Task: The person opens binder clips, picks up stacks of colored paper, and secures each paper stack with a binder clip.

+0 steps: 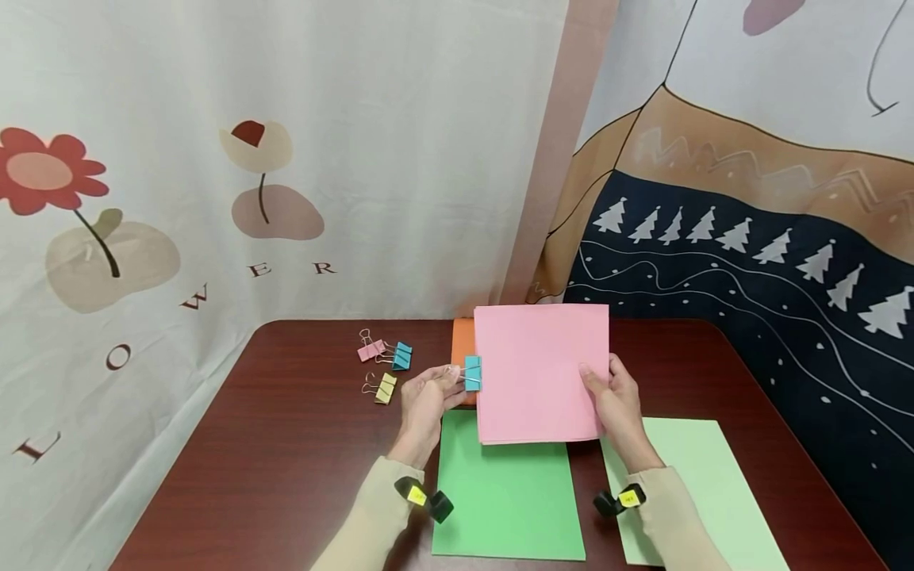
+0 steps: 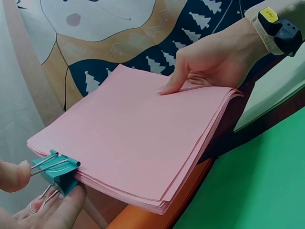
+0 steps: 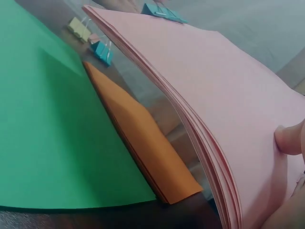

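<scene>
A stack of pink paper (image 1: 543, 373) is held up over the table between both hands. On its left edge sits a teal binder clip (image 2: 59, 174), its wire handles spread on both faces of the stack. My left hand (image 1: 427, 404) pinches that clip, thumb on the upper handle and fingers beneath the lower one. At the opposite edge my right hand (image 1: 620, 404) grips the stack, with the thumb on top and the fingers hidden underneath. The sheets fan slightly apart along the near edge in the right wrist view.
Green paper (image 1: 507, 507) lies below the stack, with orange paper (image 1: 462, 337) behind it. Pale green paper (image 1: 707, 484) is at the right. Left of the hands are a pink binder clip (image 1: 370, 350), a blue one (image 1: 402, 356) and a yellow one (image 1: 385, 388). A curtain hangs behind the table.
</scene>
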Tool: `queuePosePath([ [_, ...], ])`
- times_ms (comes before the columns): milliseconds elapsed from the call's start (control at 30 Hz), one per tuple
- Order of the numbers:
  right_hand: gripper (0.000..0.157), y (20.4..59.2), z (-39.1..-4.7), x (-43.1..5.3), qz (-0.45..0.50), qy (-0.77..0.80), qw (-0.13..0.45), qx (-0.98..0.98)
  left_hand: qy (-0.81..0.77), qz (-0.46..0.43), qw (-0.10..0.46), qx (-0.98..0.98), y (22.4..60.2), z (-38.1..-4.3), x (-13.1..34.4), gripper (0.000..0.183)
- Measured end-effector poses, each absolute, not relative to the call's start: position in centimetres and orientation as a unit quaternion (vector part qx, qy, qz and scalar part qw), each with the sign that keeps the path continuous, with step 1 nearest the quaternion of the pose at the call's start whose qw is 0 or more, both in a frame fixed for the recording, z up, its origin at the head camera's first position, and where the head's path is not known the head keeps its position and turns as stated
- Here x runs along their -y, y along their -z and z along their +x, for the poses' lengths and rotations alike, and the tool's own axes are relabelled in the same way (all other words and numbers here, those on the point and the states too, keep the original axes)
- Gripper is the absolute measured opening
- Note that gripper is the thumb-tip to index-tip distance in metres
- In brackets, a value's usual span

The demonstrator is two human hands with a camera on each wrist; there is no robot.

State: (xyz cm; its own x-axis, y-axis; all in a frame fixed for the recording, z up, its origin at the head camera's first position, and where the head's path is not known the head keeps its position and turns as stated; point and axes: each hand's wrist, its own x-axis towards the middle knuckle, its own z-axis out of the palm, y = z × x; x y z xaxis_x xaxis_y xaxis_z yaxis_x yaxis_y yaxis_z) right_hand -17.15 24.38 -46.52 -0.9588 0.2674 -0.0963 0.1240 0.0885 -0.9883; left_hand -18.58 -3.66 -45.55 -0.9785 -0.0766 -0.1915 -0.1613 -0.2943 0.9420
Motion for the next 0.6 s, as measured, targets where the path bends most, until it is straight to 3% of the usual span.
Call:
queuePosePath([
  [600, 0.03, 47.4, -17.0, -23.3, -0.132, -0.658, 0.061, 0.739, -0.802, -0.087, 0.058, -0.588, 46.0, -18.9, 3.4, 0.033],
])
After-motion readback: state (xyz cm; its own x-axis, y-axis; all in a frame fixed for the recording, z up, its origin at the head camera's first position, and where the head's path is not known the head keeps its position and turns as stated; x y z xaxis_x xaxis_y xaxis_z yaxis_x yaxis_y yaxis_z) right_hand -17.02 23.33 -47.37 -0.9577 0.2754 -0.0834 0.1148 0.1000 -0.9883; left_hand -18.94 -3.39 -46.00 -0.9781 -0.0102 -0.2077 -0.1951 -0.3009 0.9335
